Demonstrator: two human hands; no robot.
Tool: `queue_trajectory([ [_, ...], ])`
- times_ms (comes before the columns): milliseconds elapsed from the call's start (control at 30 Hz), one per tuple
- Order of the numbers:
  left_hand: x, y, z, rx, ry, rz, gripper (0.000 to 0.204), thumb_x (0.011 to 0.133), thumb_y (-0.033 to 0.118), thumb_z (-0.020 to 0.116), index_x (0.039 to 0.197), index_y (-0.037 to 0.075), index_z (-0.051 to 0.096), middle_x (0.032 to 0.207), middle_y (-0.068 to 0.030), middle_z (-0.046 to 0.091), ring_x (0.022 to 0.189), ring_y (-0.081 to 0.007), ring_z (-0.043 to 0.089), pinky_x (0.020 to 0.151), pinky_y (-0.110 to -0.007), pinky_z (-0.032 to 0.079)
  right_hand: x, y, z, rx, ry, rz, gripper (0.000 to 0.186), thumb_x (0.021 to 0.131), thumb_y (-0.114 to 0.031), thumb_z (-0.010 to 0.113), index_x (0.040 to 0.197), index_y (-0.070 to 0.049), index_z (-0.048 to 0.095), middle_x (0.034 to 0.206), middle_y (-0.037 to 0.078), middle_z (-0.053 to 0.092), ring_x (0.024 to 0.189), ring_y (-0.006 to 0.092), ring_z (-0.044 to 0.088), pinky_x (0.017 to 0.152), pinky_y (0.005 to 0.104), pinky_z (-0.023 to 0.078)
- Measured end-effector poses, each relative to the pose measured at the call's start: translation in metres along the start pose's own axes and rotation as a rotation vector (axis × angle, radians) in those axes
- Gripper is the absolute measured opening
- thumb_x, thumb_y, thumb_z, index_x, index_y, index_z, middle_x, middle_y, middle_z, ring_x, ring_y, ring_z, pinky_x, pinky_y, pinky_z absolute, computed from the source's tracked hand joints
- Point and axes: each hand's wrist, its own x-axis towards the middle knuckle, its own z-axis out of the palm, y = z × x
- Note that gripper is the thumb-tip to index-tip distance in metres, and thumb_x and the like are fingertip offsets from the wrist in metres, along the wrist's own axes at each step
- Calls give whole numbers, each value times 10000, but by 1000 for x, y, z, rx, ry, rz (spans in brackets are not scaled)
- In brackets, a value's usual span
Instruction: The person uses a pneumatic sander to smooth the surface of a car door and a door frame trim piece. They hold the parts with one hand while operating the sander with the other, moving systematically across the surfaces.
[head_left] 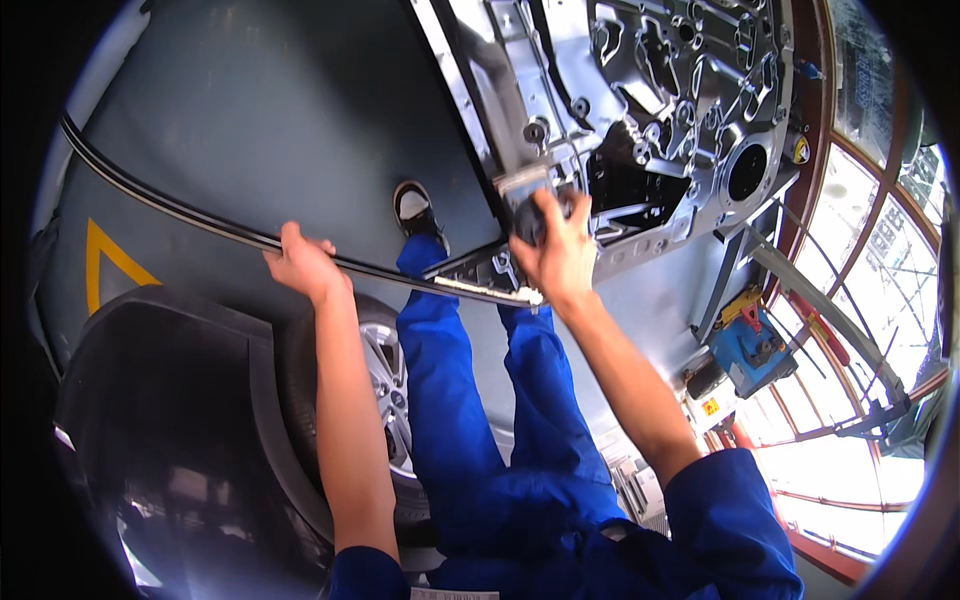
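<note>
While your left hand (305,268) pinches the strip (205,217), your right hand (560,250) grips a dark object (530,222), the door (690,150) beyond; fitting seems underway, next needing steady strip tension.

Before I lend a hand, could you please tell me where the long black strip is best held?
I'd pinch the long black strip across its narrow width, coming from above, on the bare stretch left of the left hand: it is thin, and that part runs clear of the door panel.
</note>
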Motion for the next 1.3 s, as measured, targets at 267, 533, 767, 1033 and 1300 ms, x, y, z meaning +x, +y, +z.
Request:
queue_trajectory([
  [267, -4, 3, -7, -22, -80, -38, 182, 834, 122, 594, 938, 15, 489, 611, -36, 434, 506, -148, 468, 494, -300, 424, -32, 34, 10, -59, -33, -57, 644, 671, -193, 817, 1241, -249, 522, 1321, 233, 416, 900, 452, 649, 728, 467, 577],
  [533, -32, -42, -26, -75, -262, -69, 189, 870, 145, 624, 927, 47, 473, 617, -43, 470, 492, -171, 513, 501, -324, 477, -135, 101, 42, -217, -40, 6, 689, 635, -146, 843, 1242, -261, 537, 1314, 235, 425, 892, 464, 641, 721, 480, 572],
  [767, -59, -87, -41, -44, -401, -141, 227, 893, 173, 644, 984, 36, 488, 669, -59, 525, 579, -196, 601, 616, -345, 538, -130, 90, 62, -128, 138, 10, 670, 651, -108, 819, 1240, -273, 545, 1321, 238, 429, 952, 447, 634, 760, 456, 557],
  [1033, -67, -76, -48, 94, -508, -190, 312, 895, 244, 653, 1053, 27, 493, 743, -71, 588, 742, -215, 671, 752, -354, 520, -126, 85, 39, 89, -3, 106, 663, 638, -125, 803, 1236, -246, 542, 1312, 212, 433, 926, 452, 642, 800, 464, 569],
  [1300, -69, -82, -48, 86, -446, -157, 266, 903, 162, 610, 1066, -3, 479, 707, -98, 582, 688, -247, 658, 724, -376, 583, -118, 112, 18, 243, -180, 36, 607, 661, -228, 742, 1233, -222, 539, 1225, 185, 474, 915, 429, 640, 833, 474, 539],
])
